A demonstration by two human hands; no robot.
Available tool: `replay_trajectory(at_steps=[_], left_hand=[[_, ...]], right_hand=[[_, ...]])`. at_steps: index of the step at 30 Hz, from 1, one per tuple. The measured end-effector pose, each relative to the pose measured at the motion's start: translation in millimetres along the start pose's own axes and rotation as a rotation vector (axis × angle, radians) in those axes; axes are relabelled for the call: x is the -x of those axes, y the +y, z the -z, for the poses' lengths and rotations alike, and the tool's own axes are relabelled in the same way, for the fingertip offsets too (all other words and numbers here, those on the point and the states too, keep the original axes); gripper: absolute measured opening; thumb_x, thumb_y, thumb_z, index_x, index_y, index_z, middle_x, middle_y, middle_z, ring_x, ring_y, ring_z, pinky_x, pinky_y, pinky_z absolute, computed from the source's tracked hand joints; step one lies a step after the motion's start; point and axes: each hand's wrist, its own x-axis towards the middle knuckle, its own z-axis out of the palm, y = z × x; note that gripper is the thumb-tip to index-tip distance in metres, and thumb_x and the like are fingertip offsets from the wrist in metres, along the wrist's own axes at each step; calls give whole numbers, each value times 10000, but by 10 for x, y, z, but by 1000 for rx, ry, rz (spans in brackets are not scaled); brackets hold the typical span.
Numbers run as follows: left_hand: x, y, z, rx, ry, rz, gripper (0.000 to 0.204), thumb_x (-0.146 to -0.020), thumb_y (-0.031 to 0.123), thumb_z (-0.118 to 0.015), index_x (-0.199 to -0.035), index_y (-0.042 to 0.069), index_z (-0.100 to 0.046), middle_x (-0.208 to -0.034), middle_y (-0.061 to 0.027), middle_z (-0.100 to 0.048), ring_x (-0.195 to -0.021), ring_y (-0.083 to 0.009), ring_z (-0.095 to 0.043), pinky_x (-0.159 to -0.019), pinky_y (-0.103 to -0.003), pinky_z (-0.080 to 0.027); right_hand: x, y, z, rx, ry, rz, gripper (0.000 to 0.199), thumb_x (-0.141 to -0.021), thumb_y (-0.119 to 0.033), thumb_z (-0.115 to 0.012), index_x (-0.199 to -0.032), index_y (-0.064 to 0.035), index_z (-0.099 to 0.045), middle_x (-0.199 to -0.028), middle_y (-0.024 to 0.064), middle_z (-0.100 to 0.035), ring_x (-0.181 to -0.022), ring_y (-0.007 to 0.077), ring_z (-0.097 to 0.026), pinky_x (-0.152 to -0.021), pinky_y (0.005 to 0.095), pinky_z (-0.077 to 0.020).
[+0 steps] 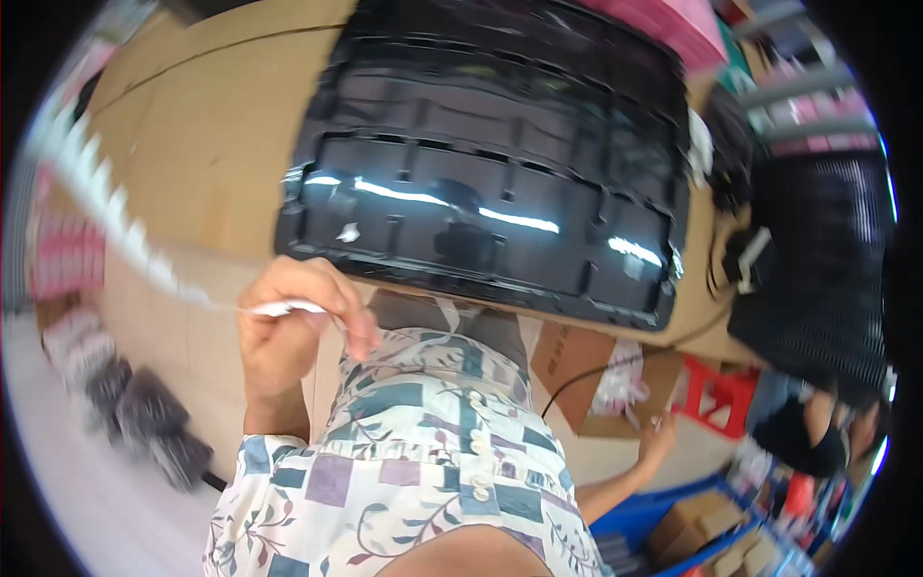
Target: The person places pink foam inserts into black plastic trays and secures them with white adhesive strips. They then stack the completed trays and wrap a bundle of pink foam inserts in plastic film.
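My left hand is raised in front of my body, near the front left corner of a glossy black plastic tray. Its fingers are closed on the end of a long white strip with a toothed edge, which stretches away to the upper left. Low on the right, my right hand hangs beside a cardboard box. Its fingers look pinched together; whatever lies between them is too small to make out. The black tray, divided into several compartments, rests on the table. A small white scrap shows on it.
The brown table extends left of the tray. A black ribbed stack, a dark cable and a red stool are on the right. Another person sits there. Blue crates stand below; dark bundles lie on the left floor.
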Motion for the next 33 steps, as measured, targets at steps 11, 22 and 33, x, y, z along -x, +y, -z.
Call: replay_trajectory(at_steps=[11, 22, 33], left_hand=[[454, 274, 740, -1593, 1147, -538, 492, -876, -47, -528, -1357, -46, -422, -1272, -189, -532, -1157, -256, -539, -1018, -385, -425], [-60, 85, 535, -1136, 492, -572, 329, -857, -114, -519, -1168, -38, -592, -1191, -176, -608, -1121, -256, -594, -999, -377, -456], [-876, 324, 660, -1168, 398, -482, 218, -869, -45, -588, -1075, -8, -646, -1089, -105, -663, -1028, -211, -631, -930, -321, -474]], right_hand=[[-495, -4115, 2645, -903, 333, 1204, 174, -754, 22, -717, -911, -49, -698, -825, 80, -671, -686, 244, -622, -624, 334, -496], [-556, -5163, 2456, -554, 241, 1529, 70, -742, -98, -653, -806, -92, -626, -743, 35, -581, -714, 207, -615, -665, 334, -454], [-542, -3953, 2608, -1029, 204, 1215, 197, -756, 73, -654, -942, 17, -621, -893, 134, -658, -805, 272, -646, -742, 371, -520]])
